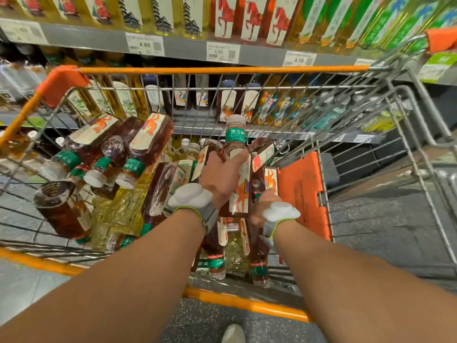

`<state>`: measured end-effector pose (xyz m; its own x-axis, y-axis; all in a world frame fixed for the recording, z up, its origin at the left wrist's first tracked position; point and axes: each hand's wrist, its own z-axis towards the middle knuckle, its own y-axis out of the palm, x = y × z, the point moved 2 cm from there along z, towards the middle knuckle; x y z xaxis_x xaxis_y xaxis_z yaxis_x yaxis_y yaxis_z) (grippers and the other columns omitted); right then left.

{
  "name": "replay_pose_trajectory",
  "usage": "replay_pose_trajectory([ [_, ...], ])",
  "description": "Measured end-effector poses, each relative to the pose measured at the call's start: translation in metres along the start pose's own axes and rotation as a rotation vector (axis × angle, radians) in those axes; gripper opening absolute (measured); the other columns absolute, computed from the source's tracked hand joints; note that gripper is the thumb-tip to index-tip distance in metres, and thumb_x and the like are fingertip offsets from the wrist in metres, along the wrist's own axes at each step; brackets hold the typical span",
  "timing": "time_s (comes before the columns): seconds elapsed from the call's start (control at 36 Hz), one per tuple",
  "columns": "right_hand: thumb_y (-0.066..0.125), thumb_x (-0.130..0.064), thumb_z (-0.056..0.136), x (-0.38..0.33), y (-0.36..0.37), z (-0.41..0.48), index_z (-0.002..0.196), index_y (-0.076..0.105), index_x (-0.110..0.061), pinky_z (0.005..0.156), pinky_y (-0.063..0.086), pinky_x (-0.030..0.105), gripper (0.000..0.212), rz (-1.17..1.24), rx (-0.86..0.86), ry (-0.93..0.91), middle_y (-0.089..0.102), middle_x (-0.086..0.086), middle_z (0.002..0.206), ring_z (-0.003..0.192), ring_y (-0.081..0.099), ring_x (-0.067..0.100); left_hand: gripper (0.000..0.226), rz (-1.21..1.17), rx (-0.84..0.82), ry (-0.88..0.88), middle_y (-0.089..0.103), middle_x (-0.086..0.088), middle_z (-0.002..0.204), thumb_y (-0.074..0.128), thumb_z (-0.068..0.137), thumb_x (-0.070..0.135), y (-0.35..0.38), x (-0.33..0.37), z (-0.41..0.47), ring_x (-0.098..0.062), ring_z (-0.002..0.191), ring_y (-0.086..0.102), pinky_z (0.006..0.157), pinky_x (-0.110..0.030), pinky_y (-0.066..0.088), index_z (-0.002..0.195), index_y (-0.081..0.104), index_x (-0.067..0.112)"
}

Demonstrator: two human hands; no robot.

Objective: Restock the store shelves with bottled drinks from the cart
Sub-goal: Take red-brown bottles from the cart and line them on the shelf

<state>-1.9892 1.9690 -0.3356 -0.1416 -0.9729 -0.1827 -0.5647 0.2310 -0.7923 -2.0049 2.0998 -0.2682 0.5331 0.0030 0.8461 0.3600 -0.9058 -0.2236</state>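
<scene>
Brown tea bottle (235,135) stands upright above the cart (222,70) load, held around its body by the left grip (223,175). Right grip (263,206) sits just beside it, low among the lying bottles (150,139); whether it holds one cannot be told. Stocked shelves (185,47) stand behind the cart.

White price tags (144,44) on the grey shelf edge (99,37) above the orange wire cart (222,69) read 4.89, 4.89, 4.99; the green neck band (235,135) of a brown bottle (239,194) reads 东方.
</scene>
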Motion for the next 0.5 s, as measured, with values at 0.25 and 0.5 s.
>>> replay_pose_trajectory([
  [0.25,0.061,-0.038,0.094,-0.019,-0.048,-0.013,0.120,0.045,-0.011,0.071,0.043,0.036,0.041,0.245,0.444,-0.150,0.066,0.012,0.110,0.103,0.064,0.038,0.077,-0.021,0.026,0.003,0.066,-0.006,0.121,0.061,0.066,0.067,-0.005,-0.004,-0.005,-0.033,0.111,0.063,0.102,-0.051,0.048,0.125,0.053,0.017],
  [0.5,0.073,-0.035,0.082,-0.047,-0.088,-0.037,0.098,0.055,-0.007,0.065,0.031,0.032,0.037,0.595,0.926,-0.379,0.043,0.005,0.100,0.095,0.050,0.030,0.075,-0.014,0.133,0.021,0.065,-0.011,0.126,0.064,0.075,0.063,-0.004,-0.002,-0.003,-0.035,0.117,0.059,0.105,-0.047,0.045,0.130,0.056,0.012],
])
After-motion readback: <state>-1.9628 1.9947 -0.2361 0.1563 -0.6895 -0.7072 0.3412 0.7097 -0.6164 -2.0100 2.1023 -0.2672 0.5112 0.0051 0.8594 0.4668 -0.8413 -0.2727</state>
